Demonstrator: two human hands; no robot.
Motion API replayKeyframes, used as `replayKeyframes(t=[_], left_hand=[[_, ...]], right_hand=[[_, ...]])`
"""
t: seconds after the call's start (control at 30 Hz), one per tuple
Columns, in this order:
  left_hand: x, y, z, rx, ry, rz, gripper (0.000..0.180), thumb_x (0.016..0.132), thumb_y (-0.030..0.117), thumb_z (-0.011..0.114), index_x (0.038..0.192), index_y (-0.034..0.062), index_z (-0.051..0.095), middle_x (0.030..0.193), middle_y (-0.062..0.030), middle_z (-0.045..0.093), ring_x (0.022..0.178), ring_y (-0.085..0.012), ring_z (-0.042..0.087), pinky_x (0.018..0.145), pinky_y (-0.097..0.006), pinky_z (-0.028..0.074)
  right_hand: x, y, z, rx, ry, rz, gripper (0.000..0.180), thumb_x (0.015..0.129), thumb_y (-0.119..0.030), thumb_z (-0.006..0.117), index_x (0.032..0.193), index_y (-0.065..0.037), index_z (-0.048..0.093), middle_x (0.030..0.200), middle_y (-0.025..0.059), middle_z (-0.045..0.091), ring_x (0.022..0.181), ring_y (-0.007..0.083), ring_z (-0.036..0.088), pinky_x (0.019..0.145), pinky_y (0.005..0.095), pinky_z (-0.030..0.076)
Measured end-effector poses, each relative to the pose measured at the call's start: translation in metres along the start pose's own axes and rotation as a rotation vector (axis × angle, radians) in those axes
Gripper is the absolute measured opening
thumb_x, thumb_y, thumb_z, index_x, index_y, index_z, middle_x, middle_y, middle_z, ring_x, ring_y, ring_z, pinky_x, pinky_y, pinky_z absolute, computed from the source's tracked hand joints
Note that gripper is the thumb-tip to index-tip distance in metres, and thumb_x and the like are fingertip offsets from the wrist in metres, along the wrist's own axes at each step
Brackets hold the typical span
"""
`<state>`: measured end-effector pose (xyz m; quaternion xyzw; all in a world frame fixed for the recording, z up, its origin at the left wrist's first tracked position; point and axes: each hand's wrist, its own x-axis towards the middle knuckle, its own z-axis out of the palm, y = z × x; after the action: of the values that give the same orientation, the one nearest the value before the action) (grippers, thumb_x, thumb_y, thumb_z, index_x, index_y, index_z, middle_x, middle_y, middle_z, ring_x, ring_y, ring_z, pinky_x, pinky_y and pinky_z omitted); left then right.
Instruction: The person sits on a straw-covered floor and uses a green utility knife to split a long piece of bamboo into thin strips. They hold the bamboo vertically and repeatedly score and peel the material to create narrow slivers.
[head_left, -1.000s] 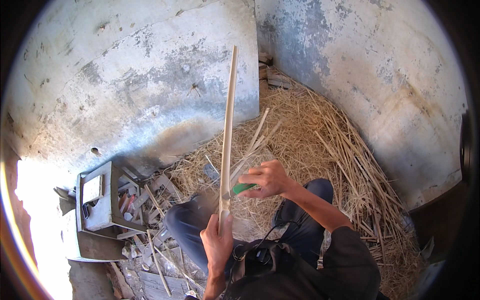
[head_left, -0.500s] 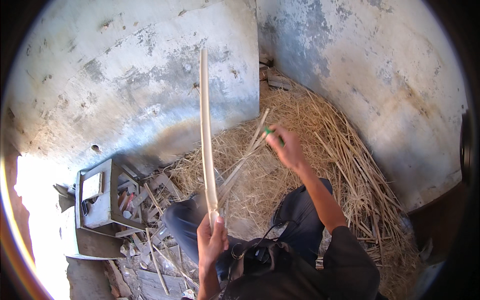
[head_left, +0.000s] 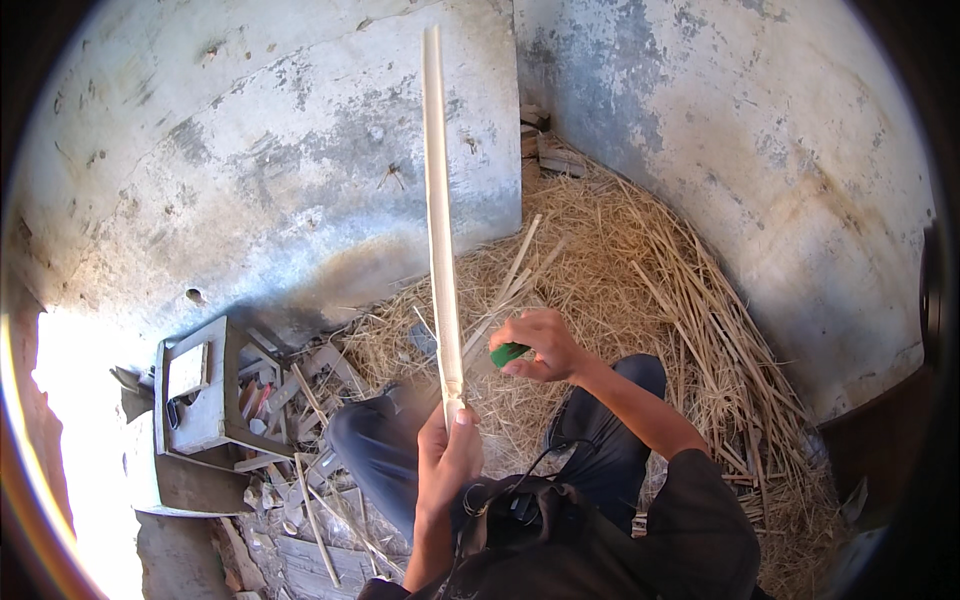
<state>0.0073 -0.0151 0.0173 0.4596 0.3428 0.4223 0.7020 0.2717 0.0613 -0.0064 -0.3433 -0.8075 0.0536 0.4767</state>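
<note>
My left hand [head_left: 449, 458] is closed round the lower end of a long, pale split bamboo strip [head_left: 440, 220], just below a node. The strip stands nearly upright, its hollow inner face showing. To its right, my right hand [head_left: 541, 342] is curled round a green-handled tool [head_left: 509, 354], close to the strip. The tool's working end cannot be made out. A blurred grey shape [head_left: 423, 338] shows just left of the strip.
Straw-like shavings [head_left: 590, 270] cover the floor, with long thin strips [head_left: 700, 340] heaped at the right. A worn wooden stool or box [head_left: 205, 390] stands at the left among scraps. Peeling walls [head_left: 300, 130] rise behind. My bent knees [head_left: 370, 450] flank the work.
My right hand has come down and left, nearer the strip, with the green-handled tool. My left hand has shifted slightly right and up, raising the bamboo strip.
</note>
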Motion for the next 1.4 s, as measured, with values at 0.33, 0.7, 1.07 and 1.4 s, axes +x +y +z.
replayKeyframes(t=[0.33,0.7,1.07,1.4], left_hand=[[0.010,-0.009,-0.002,-0.087,-0.180,0.018,0.031,0.114,0.033,0.062,0.109,0.0042,0.052,0.063,0.0012,0.047,0.041,-0.0067,0.042,0.036,-0.022,0.035],[0.008,-0.002,0.018,0.079,-0.042,0.000,0.017,0.110,0.017,0.065,0.116,0.0024,0.060,0.069,0.0031,0.054,0.055,-0.0037,0.052,0.048,-0.023,0.041],[0.015,-0.008,0.019,0.657,0.181,0.229,0.030,0.102,0.014,0.076,0.125,-0.0034,0.067,0.076,-0.0069,0.068,0.068,-0.0118,0.062,0.065,-0.035,0.052],[0.011,-0.005,0.019,0.565,0.151,0.143,0.030,0.101,0.014,0.072,0.126,-0.0038,0.066,0.078,-0.0071,0.067,0.072,-0.0119,0.060,0.068,-0.035,0.053]], right_hand=[[-0.003,-0.006,0.003,0.069,-0.055,-0.044,0.039,0.099,-0.052,0.076,0.107,-0.014,0.076,0.087,0.0029,0.077,0.066,0.0235,0.072,0.062,0.0364,0.055],[-0.001,-0.011,0.001,0.105,-0.029,0.008,0.040,0.099,-0.052,0.076,0.104,-0.012,0.077,0.084,0.0040,0.078,0.065,0.0231,0.072,0.060,0.0361,0.055],[0.000,-0.012,-0.003,0.101,-0.049,0.047,0.037,0.096,-0.050,0.081,0.104,-0.014,0.080,0.088,0.0041,0.081,0.070,0.0216,0.077,0.060,0.0341,0.058],[0.003,-0.011,-0.006,-0.018,0.004,-0.003,0.035,0.093,-0.049,0.084,0.103,-0.015,0.081,0.084,0.0004,0.079,0.067,0.0193,0.075,0.059,0.0335,0.057]])
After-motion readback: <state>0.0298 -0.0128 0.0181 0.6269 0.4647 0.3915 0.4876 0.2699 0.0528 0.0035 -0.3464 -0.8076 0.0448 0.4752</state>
